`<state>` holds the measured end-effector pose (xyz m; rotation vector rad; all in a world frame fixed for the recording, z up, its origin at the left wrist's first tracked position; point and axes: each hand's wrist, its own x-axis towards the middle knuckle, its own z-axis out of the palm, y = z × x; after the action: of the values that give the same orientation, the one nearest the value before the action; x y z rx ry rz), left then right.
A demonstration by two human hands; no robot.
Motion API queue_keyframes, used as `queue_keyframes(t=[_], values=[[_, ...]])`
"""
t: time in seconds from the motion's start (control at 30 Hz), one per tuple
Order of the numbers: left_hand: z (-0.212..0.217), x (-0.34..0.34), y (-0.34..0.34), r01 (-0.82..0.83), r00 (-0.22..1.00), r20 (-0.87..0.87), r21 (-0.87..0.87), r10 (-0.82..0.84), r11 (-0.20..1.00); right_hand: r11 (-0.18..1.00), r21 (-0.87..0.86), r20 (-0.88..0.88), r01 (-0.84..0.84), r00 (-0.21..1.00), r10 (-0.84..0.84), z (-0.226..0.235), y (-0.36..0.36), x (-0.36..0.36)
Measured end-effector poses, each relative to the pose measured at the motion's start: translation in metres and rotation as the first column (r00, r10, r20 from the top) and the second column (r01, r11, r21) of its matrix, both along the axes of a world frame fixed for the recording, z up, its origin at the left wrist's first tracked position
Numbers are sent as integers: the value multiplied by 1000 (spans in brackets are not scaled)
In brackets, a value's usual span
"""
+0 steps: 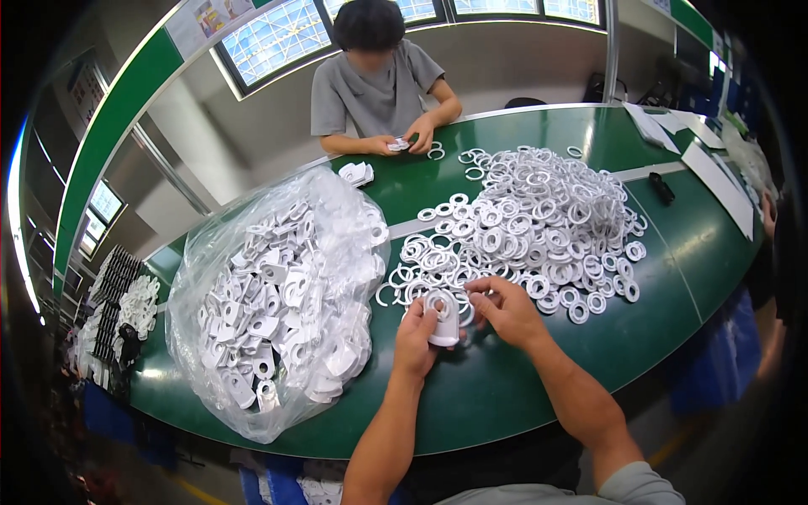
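My left hand [412, 341] is closed on a white plastic plate [444, 330] with a rounded top and a round hole, held above the near part of the table. Just to its right is my right hand [510, 315], its thumb and fingers bent together beside the plate's edge. Whatever lies between those fingertips is too small to make out. Beyond both hands spreads a large heap of white plastic rings [539, 215]. On the left, a clear plastic bag [358, 240] lies open around many similar white plates [257, 324].
Across the green table [505, 412] a person in a grey shirt [370, 93] handles a small white part, with a few plates [356, 174] nearby. A black object [661, 188] and white sheets [718, 189] lie at the right. Stacked dark and white parts [118, 290] stand far left.
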<state>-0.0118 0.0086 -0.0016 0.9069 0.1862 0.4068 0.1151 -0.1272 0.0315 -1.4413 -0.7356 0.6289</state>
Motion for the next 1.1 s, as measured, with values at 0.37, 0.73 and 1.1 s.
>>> queue_keyframes(t=[0.37,0.73,1.1], values=[[4,3,-10,8,998,62,80,-13,997,977,-96,-228,-191,960,165,-2,-12,31],[-5,12,-6,43,988,-148,13,-41,999,999,35,-187,1,982,5,-6,-4,30],[-4,10,-10,50,978,-203,55,-38,997,985,-166,-82,38,995,-52,-7,1,17]])
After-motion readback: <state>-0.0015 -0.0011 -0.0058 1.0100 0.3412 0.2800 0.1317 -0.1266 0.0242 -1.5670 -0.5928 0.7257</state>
